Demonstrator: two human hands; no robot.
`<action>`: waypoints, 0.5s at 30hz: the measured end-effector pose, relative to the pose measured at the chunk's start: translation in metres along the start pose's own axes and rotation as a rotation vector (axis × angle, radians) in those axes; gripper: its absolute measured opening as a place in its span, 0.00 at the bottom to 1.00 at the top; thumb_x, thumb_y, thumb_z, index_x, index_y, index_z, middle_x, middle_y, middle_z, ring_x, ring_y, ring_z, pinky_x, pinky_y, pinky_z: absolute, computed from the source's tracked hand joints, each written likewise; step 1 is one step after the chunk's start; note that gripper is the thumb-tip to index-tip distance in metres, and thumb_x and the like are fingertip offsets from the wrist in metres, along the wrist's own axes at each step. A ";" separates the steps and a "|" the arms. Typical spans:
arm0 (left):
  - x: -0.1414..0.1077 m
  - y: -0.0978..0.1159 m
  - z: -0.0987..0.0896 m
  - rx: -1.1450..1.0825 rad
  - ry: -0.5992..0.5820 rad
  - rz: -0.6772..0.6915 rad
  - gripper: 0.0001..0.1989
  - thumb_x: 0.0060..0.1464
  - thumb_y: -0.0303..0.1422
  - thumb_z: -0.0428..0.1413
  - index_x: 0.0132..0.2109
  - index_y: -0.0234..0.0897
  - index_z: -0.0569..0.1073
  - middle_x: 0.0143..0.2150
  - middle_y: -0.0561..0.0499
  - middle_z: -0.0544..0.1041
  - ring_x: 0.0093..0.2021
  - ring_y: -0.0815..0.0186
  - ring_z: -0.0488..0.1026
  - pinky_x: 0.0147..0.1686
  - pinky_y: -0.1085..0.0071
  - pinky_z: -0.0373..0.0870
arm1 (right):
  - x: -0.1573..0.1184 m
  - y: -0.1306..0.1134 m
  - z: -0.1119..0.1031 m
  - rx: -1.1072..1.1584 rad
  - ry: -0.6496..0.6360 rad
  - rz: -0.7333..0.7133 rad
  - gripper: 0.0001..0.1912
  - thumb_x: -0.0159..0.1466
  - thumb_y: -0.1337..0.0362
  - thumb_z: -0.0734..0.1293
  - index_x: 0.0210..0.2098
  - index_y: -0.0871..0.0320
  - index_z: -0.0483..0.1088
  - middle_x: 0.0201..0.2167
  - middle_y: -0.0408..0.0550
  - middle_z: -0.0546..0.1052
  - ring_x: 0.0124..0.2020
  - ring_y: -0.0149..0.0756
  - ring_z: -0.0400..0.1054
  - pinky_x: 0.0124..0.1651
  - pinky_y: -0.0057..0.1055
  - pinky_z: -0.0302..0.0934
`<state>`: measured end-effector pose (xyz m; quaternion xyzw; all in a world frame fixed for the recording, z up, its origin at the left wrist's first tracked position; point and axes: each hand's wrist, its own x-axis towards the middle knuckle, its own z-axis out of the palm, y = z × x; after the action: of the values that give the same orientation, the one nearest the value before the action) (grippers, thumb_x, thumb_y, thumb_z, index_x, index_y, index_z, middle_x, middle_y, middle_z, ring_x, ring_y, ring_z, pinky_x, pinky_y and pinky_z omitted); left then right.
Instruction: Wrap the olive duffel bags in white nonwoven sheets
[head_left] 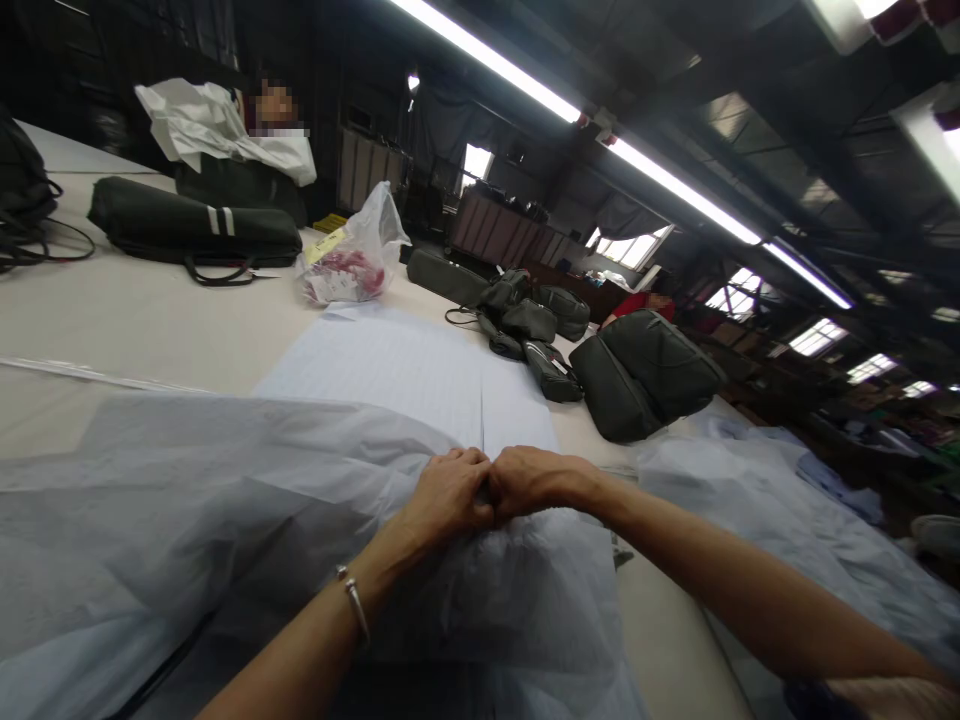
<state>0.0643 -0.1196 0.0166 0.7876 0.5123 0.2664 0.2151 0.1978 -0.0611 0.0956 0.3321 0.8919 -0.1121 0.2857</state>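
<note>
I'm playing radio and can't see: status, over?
Left grip and right grip together, closed on sheet. Sheet rumpled, spread wide. Paper just beyond; bags farther back.

Dark bags [529,320] are heaped at far right on a pale table [202,330]; a striped bag [172,225] is laid at far left, and a clear bag [349,262] of reddish contents is set between. Behind the heap, a person [631,303] in red is partly hidden. Tube lights [682,190] are strung overhead.

I can read no lettering from here: the yellow label [327,245] on the clear plastic bag [384,228] and the white tag [559,367] on a dark pouch [547,378] are too small.
</note>
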 end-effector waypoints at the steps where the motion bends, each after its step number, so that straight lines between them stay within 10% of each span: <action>1: 0.000 -0.001 0.001 -0.006 0.008 0.003 0.14 0.48 0.39 0.62 0.43 0.43 0.76 0.47 0.49 0.77 0.49 0.55 0.71 0.47 0.63 0.66 | 0.001 -0.002 -0.001 -0.029 0.009 0.004 0.10 0.52 0.56 0.72 0.26 0.57 0.78 0.20 0.42 0.74 0.21 0.30 0.64 0.25 0.26 0.52; 8: -0.004 -0.001 0.003 -0.055 0.022 -0.039 0.16 0.50 0.42 0.60 0.44 0.40 0.72 0.45 0.47 0.76 0.48 0.54 0.71 0.48 0.61 0.66 | 0.005 -0.008 0.005 -0.164 0.213 -0.111 0.07 0.55 0.65 0.74 0.22 0.56 0.74 0.19 0.43 0.75 0.23 0.33 0.68 0.26 0.26 0.53; 15: -0.003 -0.001 0.004 -0.091 0.032 -0.082 0.31 0.49 0.43 0.60 0.59 0.40 0.66 0.56 0.45 0.74 0.54 0.51 0.70 0.54 0.58 0.64 | 0.026 0.032 0.006 -0.038 0.144 -0.177 0.26 0.42 0.42 0.78 0.18 0.56 0.68 0.13 0.39 0.65 0.20 0.30 0.62 0.27 0.27 0.47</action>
<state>0.0653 -0.1224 0.0125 0.7509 0.5350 0.2929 0.2533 0.2058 -0.0254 0.0747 0.2536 0.9379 -0.0959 0.2163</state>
